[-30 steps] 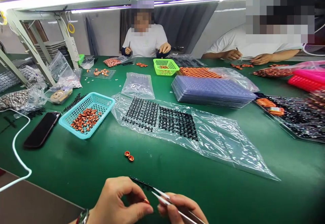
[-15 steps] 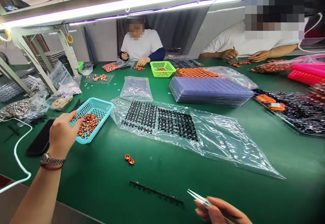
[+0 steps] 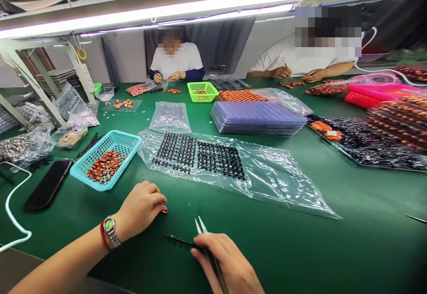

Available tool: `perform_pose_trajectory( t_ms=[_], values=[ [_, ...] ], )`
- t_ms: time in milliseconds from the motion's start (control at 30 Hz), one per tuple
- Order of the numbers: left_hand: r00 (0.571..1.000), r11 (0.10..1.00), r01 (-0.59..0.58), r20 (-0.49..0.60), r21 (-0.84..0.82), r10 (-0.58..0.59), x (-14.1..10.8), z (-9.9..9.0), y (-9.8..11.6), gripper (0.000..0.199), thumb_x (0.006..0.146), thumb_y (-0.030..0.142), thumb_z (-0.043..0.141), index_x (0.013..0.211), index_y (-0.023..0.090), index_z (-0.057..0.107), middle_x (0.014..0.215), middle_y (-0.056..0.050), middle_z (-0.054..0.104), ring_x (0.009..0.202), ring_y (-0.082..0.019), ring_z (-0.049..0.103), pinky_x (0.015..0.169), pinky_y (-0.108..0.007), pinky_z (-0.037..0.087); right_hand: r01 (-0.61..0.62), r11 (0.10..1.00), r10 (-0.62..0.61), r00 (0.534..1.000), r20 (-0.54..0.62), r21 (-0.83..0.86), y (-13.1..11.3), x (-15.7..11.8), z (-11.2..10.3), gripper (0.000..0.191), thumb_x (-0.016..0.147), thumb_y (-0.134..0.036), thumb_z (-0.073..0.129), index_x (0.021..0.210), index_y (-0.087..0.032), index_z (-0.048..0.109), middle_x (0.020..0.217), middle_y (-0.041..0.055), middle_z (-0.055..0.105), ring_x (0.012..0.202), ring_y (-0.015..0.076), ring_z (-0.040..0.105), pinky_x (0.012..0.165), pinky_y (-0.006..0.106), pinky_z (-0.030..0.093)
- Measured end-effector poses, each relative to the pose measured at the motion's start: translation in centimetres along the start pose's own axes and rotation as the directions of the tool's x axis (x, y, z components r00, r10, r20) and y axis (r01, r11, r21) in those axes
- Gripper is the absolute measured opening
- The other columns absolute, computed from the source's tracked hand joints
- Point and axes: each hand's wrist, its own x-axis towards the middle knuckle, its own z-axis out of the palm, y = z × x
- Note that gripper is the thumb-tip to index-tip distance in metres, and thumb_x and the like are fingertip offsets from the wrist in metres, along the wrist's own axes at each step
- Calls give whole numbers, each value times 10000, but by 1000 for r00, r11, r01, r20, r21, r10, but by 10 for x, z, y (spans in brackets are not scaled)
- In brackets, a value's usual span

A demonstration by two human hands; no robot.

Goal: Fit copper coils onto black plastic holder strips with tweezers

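My left hand (image 3: 143, 208) is low over the green table, its fingers drawn together at a small orange ring (image 3: 164, 210), which is partly hidden by the fingertips. My right hand (image 3: 228, 263) grips tweezers (image 3: 200, 226), their pale tips pointing up and a little apart, with nothing between them. Just left of that hand lies a thin black strip with small pegs (image 3: 176, 239), its right end covered by the fingers. Beyond my left hand stands a light blue basket (image 3: 130, 145) holding many orange rings (image 3: 106, 166).
Black strips (image 3: 200, 156) lie in rows on a clear plastic sheet (image 3: 283, 174). Behind it are stacked clear trays (image 3: 256, 118) and a green basket (image 3: 203, 94). A phone (image 3: 48, 185) lies at left. Two people (image 3: 178, 62) work across the table.
My left hand has moved from the blue basket down and right to the orange rings on the table. My right hand has come left with the tweezers, over the black strip.
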Motion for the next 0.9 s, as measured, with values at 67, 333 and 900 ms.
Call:
perform_pose_trajectory(
  t_ms=[67,333,900],
  values=[
    [1000,1000,7,-14,-17,-7,0,2,-4,83,902,177,669,901,175,752,901,-58,692,859,-212,589,794,-348,470,22,999,-19,998,67,-45,1,5,7,100,987,-170,509,989,-229,590,803,17,654,701,161,650,613,246,534],
    [1000,996,5,-20,-86,-7,-6,10,-8,76,903,200,681,909,181,754,902,-48,695,864,-199,591,800,-331,481,-23,999,25,999,45,-44,1,3,0,152,1006,-135,446,1024,-242,551,825,18,612,689,147,609,643,240,495],
    [997,989,-52,-59,-138,45,-7,19,-5,58,870,128,693,847,178,712,881,-48,645,844,-204,565,773,-340,479,-34,997,44,985,167,-63,16,3,-22,189,998,-129,442,1004,-276,560,848,-15,662,744,147,630,633,236,511]
  ],
)
